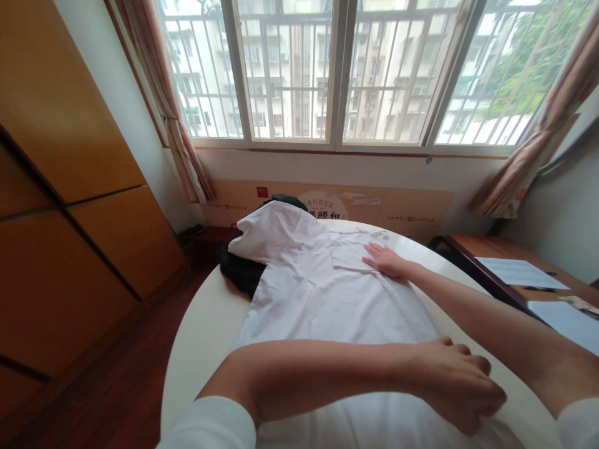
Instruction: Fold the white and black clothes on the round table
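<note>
A white shirt (327, 305) lies spread over a round white table (196, 349), wrinkled toward its far end. My right hand (386, 260) rests flat on a folded-over part of it at the far right, fingers stretched out. My left forearm reaches across the near part of the shirt. At the end of it, my left hand (461, 381) is closed with curled fingers, over the shirt's right side near me. Whether cloth is pinched in those fingers is hidden. Black cloth (241, 271) shows under the shirt at the far left edge of the table.
Behind the table stands a printed beige board (402, 202) below a barred window (299, 75). A brown desk (472, 246) with paper sheets (519, 272) and a pen is at the right. Wooden cabinets (93, 243) line the left, and curtains (180, 149) hang beside the window.
</note>
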{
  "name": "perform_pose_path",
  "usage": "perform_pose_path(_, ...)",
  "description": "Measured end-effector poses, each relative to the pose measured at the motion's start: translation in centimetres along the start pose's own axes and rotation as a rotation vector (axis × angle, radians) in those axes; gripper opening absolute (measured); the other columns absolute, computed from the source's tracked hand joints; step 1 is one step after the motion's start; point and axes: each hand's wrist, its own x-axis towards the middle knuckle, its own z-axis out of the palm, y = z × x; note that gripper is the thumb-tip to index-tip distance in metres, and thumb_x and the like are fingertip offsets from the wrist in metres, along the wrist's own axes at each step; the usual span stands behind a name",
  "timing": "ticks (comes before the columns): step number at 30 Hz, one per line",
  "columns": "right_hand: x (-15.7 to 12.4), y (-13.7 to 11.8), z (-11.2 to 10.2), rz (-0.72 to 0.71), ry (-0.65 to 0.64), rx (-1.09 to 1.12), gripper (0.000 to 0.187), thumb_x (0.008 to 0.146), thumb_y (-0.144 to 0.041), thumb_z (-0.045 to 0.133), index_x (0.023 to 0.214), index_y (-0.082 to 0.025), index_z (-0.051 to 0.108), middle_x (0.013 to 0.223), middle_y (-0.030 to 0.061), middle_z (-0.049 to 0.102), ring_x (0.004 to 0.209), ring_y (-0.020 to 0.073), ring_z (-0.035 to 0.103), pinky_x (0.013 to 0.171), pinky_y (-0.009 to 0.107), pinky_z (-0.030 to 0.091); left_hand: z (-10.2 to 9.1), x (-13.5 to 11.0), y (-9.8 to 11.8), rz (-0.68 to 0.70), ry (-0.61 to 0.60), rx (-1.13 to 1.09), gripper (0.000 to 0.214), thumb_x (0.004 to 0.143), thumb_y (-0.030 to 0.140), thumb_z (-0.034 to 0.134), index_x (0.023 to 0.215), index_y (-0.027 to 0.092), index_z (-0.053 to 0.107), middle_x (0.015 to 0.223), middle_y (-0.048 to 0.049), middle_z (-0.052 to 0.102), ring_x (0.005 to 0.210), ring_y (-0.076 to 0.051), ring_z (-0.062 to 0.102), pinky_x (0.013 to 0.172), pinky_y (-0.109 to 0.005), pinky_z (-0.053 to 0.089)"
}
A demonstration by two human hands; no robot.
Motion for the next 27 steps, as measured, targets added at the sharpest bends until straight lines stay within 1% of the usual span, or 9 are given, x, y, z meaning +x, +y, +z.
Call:
perform_pose_path(3,-0.1,-0.1,0.0,0.003,0.002,0.001,0.089,0.103,-0.070,0.019,0.172,-0.014,0.023,0.177,0.0142,0.019,0.164,0.0291,0.017,0.132,0.049,0.014,-0.1,-0.4,0.2,0.014,0.022,0.012,0.012,0.089,0.027,0.057,0.092,0.020,0.066,0.111,-0.0123,0.068,0.104,-0.033,0.067,0.087,-0.045,0.050)
perform_pose_path(7,-0.1,0.0,0.0,0.008,0.007,0.004,0.089,0.102,-0.071,0.019,0.172,-0.016,0.024,0.178,0.0133,0.020,0.164,0.0297,0.019,0.132,0.049,0.015,1.3,0.1,0.5,0.012,0.122,-0.095,0.024,0.093,0.030,0.054,0.108,0.013,0.063,0.105,-0.0164,0.068,0.097,-0.030,0.071,0.085,-0.040,0.054)
perform_pose_path(10,-0.1,0.1,0.1,0.012,0.016,0.001,0.088,0.102,-0.071,0.019,0.172,-0.016,0.024,0.178,0.0130,0.020,0.164,0.0301,0.019,0.132,0.050,0.015,2.0,0.5,0.8,0.035,0.085,-0.109,0.028,0.091,0.032,0.058,0.112,0.015,0.064,0.103,-0.0151,0.071,0.096,-0.032,0.071,0.090,-0.043,0.054)
perform_pose_path(12,-0.1,0.2,0.2,0.011,0.018,-0.002,0.089,0.102,-0.072,0.019,0.172,-0.016,0.024,0.177,0.0131,0.020,0.164,0.0301,0.019,0.132,0.050,0.015,1.7,0.5,1.1,0.076,0.055,-0.067,0.027,0.091,0.036,0.060,0.109,0.018,0.066,0.108,-0.0137,0.072,0.104,-0.034,0.068,0.095,-0.047,0.052)
perform_pose_path(15,0.0,0.5,0.4,0.006,0.016,-0.007,0.090,0.102,-0.073,0.020,0.171,-0.016,0.025,0.177,0.0138,0.021,0.164,0.0297,0.020,0.132,0.049,0.015,0.3,-0.3,1.9,0.116,0.084,-0.020,0.024,0.087,0.040,0.064,0.102,0.022,0.070,0.120,-0.0108,0.073,0.116,-0.037,0.063,0.097,-0.053,0.049)
perform_pose_path(17,0.0,0.6,0.5,0.003,0.017,-0.008,0.091,0.102,-0.073,0.020,0.171,-0.015,0.024,0.177,0.0144,0.021,0.164,0.0299,0.020,0.132,0.049,0.015,-0.8,-0.9,2.4,0.170,0.074,-0.049,0.019,0.084,0.037,0.064,0.098,0.024,0.071,0.123,-0.0089,0.073,0.119,-0.036,0.063,0.097,-0.052,0.048)
perform_pose_path(20,0.1,0.8,0.7,0.000,0.023,-0.005,0.090,0.102,-0.073,0.020,0.172,-0.015,0.024,0.177,0.0142,0.021,0.164,0.0292,0.020,0.132,0.049,0.016,-2.2,-2.3,2.9,0.253,-0.030,-0.185,0.009,0.080,0.025,0.061,0.086,0.026,0.067,0.114,-0.0060,0.076,0.113,-0.031,0.068,0.098,-0.048,0.048)
perform_pose_path(23,0.2,0.9,0.8,-0.005,0.028,0.004,0.089,0.103,-0.073,0.021,0.172,-0.017,0.024,0.177,0.0134,0.021,0.164,0.0284,0.020,0.131,0.049,0.016,-2.7,-4.7,3.1,0.290,-0.109,-0.459,0.008,0.077,0.021,0.061,0.081,0.027,0.061,0.103,-0.0028,0.076,0.108,-0.026,0.072,0.094,-0.039,0.052)
perform_pose_path(27,0.4,1.3,0.8,-0.006,0.040,0.020,0.089,0.102,-0.073,0.022,0.171,-0.018,0.026,0.177,0.0120,0.023,0.163,0.0299,0.022,0.131,0.049,0.017,-1.6,-8.5,3.7,0.185,-0.190,-0.754,0.011,0.079,0.023,0.062,0.088,0.025,0.056,0.105,-0.0046,0.070,0.107,-0.026,0.071,0.083,-0.034,0.056)
